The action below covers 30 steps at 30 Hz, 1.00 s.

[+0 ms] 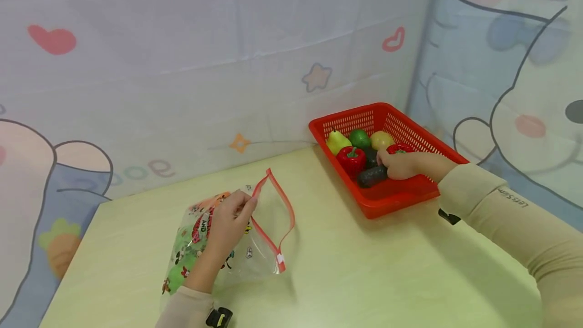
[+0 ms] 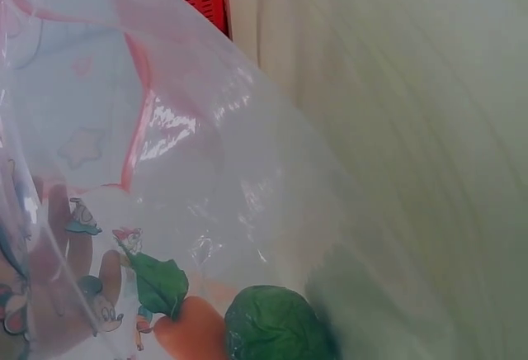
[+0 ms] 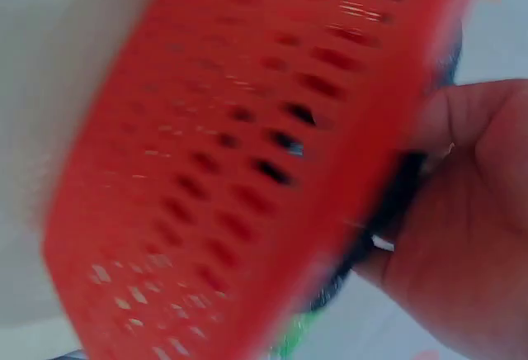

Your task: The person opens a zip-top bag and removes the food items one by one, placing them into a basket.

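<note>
Your right hand (image 1: 402, 165) has fingers curled on one end of a dark, cucumber-like piece (image 1: 372, 176) inside the red basket (image 1: 379, 210). Can't tell if it's lifted off the floor. Long axis close to level, slightly diagonal in the head view: free end points left and a bit toward you, gripped end right.

Your left hand (image 1: 231, 220) pinches the clear printed bag (image 1: 202, 234) at its mouth, thumb against fingers. Bag lies left of the basket on the table (image 1: 346, 267), mouth gaping right, red zip strip (image 1: 285, 198) spread, white slider (image 1: 280, 258) at the near corner.

Beside the dark piece: red pepper (image 1: 351, 161), pear (image 1: 337, 142), green fruit (image 1: 360, 138), yellow fruit (image 1: 381, 140).

Your left wrist view adds a carrot (image 2: 194, 333) and a cabbage (image 2: 276, 324) at the film; can't tell print from contents. Your right wrist view gets the basket's slotted outer wall, with thumb and fingers on the dark piece past the rim, which the head view hides.

Readable: "AND" on the bag, "Let's Slim" on your right sleeve (image 1: 505, 216).
</note>
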{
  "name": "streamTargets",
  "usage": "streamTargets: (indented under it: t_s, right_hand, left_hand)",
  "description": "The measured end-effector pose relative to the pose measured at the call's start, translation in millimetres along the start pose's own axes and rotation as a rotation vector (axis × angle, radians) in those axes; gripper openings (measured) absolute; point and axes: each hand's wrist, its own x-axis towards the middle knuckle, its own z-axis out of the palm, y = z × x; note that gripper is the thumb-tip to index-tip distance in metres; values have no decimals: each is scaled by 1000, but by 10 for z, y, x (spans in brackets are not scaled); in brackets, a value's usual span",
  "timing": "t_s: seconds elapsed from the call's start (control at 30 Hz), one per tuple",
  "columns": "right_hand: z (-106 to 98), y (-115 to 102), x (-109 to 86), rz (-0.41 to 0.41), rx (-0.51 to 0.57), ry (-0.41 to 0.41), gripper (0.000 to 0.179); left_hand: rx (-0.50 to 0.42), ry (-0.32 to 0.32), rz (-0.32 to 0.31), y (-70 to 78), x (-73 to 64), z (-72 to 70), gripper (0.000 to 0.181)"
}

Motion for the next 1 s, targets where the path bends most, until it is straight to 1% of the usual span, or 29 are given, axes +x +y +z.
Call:
streamTargets:
  t_s: [0.1,0.17,0.23,0.33,0.43,0.53,0.63,0.7,0.87,0.93,1.0]
  right_hand:
    - [102,86,38,24,-46,-100,28]
    - [159,140,67,9,-98,-157,27]
    - [199,174,82,0,-123,-202,30]
    - [234,201,89,-15,-154,-222,38]
    - [244,178,83,4,-163,-188,44]
    - [246,149,68,28,-178,-161,45]
    - [236,116,53,2,-210,-140,45]
    - [210,86,35,-13,-225,-104,45]
    - [81,-64,-44,-48,-288,40,37]
    - [43,-177,-72,-111,-317,122,32]
    - [22,-354,-102,-193,-347,213,26]
  left_hand:
    - [2,-8,-3,-1,10,8,21]
    - [0,-13,-5,0,20,13,21]
    - [-1,-19,-6,7,23,17,21]
    - [2,-20,-7,17,15,19,20]
    - [10,-21,-12,17,12,18,20]
    - [11,-27,-14,21,18,18,21]
    - [15,-20,-29,21,13,7,20]
    - [14,-16,-31,27,9,-3,20]
    - [-7,-15,-10,36,16,-7,22]
    - [-9,-19,-11,42,13,-11,22]
    - [-3,-19,-17,48,-1,-19,22]
